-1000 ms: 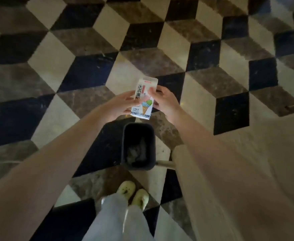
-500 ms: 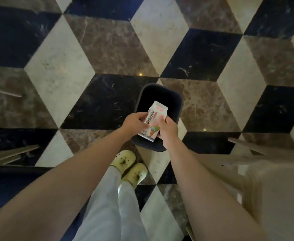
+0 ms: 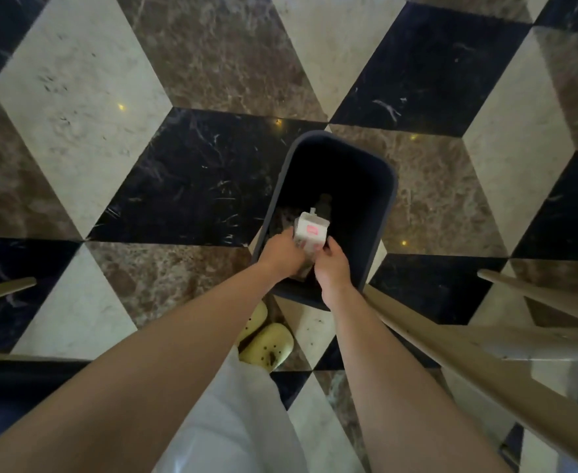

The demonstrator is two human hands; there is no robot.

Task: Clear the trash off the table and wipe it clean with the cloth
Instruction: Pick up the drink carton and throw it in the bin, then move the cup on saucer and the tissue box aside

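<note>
Over dark bin [image 3: 388, 186], carton [image 3: 309, 230], both hands [image 3: 284, 249] gripping, table leg [image 3: 458, 356] beside

Dim, warm indoor light. Small yellow glints on the polished floor [image 3: 185, 179]. Bin [image 3: 381, 213] interior near black, contents barely legible. Wide-angle distortion stretches forearms and tiles toward edges. Slight softness overall; carton [image 3: 309, 230] print blurred.

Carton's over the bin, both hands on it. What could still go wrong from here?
1. The carton sits near the bin's near rim; dropped at a tilt, it might clip the edge and land on the floor.
2. Its spout looks open, so leftover liquid could spill.
3. The left hand and right hand reach low into the bin, where they may touch trash.
</note>
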